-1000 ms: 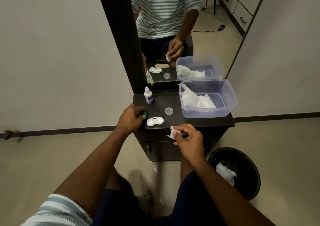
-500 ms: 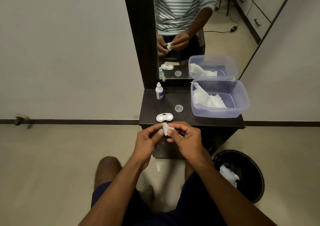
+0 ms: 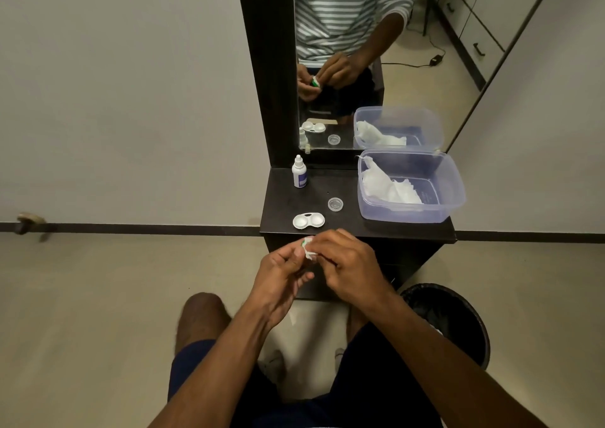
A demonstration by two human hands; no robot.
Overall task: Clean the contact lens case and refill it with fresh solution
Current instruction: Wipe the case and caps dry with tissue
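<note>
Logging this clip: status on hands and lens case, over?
Left hand holds green cap; right hand wipes it with tissue. Lens case open on shelf, capless. Nothing in the way.

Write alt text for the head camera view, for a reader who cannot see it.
A person's left hand holds a small green cap while the right hand rubs it with a scrap of tissue, in front of a dark vanity shelf. On the shelf sit an open contact lens case, a solution bottle, a clear cap and a plastic tub of tissues.
</note>
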